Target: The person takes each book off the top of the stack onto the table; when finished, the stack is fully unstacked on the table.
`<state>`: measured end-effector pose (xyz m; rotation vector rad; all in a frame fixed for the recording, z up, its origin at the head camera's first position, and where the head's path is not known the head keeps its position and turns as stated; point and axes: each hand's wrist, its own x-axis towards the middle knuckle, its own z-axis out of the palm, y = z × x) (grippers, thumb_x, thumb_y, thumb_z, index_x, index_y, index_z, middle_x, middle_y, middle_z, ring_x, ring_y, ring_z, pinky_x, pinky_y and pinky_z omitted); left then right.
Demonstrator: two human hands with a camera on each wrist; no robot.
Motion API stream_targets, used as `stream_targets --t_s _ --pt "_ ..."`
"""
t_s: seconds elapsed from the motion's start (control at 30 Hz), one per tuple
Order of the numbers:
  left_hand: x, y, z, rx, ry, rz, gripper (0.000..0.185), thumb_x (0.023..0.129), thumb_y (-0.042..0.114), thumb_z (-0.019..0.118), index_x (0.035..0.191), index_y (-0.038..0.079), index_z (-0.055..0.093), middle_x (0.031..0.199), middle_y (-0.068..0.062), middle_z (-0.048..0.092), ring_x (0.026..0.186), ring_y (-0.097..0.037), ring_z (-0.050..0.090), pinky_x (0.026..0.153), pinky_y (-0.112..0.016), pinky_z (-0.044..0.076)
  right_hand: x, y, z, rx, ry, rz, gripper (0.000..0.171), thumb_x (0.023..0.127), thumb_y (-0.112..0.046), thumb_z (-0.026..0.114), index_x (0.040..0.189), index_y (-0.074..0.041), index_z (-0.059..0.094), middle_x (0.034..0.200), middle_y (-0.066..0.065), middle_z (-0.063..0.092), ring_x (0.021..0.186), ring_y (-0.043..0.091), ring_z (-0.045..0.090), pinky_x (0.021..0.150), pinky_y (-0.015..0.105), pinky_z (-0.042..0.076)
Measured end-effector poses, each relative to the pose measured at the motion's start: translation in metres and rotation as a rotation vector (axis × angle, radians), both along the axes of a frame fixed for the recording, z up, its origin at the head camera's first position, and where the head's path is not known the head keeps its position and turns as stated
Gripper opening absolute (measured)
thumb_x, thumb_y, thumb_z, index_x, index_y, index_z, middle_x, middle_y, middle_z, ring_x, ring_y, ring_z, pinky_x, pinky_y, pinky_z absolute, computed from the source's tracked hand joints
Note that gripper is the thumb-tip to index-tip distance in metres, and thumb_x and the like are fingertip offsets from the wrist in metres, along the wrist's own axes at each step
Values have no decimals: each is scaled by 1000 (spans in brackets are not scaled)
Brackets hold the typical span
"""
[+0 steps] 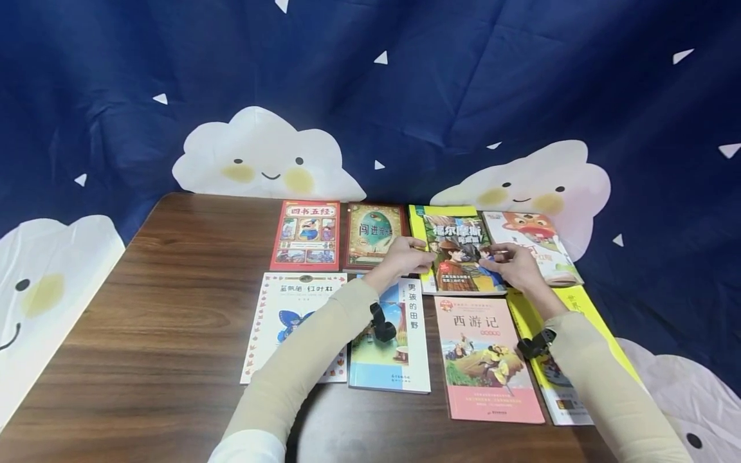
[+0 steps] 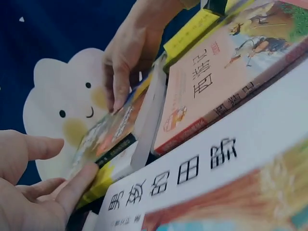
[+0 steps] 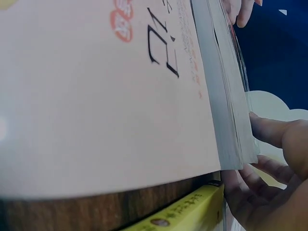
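Note:
A detective picture book (image 1: 460, 260) with a yellow border lies third in the far row of books on the brown table (image 1: 173, 308). My left hand (image 1: 406, 254) holds its left edge and my right hand (image 1: 512, 262) holds its right edge. In the left wrist view my left hand's thumb (image 2: 77, 187) meets the near corner of this book (image 2: 108, 137), and my right hand (image 2: 126, 62) lays its fingers on the cover. The right wrist view shows the book's page edge (image 3: 231, 96), with my right hand's fingers (image 3: 276, 137) pinching it.
Around it lie a red book (image 1: 305, 235), a green-brown book (image 1: 373, 235), a white cartoon book (image 1: 535, 247), a butterfly book (image 1: 283, 308), a blue-and-white book (image 1: 399, 350), a pink book (image 1: 489, 360) and a yellow book (image 1: 570, 299). A dark blue cloud curtain (image 1: 405, 96) hangs behind.

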<state>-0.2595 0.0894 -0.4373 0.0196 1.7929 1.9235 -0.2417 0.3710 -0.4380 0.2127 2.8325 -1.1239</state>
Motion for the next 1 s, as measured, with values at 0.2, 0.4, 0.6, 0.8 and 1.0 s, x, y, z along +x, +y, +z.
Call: stream_targets --t_s 0.2,0.4,0.6,0.8,1.0 --pt "7 9 0 122 -57 101 55 97 4 75 148 1 54 127 -21 74 115 -37 74 96 -39 69 1 2 -1 -12 -1 -2 60 100 -31 75 146 3 56 112 14 63 83 15 55 62 21 49" --pt "12 27 -1 191 -60 202 56 94 -3 76 146 1 56 134 -20 66 109 -37 76 91 -38 70 1 4 0 -56 17 8 61 100 -28 75 148 4 54 103 8 61 71 8 56 56 22 51" --pt "11 38 -4 201 -64 287 60 90 -6 79 145 1 57 130 -19 64 97 -33 77 86 -37 71 0 4 -1 -71 14 15 62 101 -29 74 149 4 53 103 7 59 70 7 55 57 21 50" --pt "9 33 -6 218 -58 243 55 93 -6 75 144 1 58 134 -18 64 96 -31 78 85 -37 71 0 3 0 -68 -12 6 62 101 -33 73 148 3 55 126 27 65 77 6 60 62 20 55" --pt "4 13 2 232 -39 198 51 93 -5 75 141 5 61 132 -13 65 91 -19 74 86 -38 71 0 6 1 -59 -35 15 59 104 -35 70 145 4 56 129 30 66 78 6 63 65 20 60"
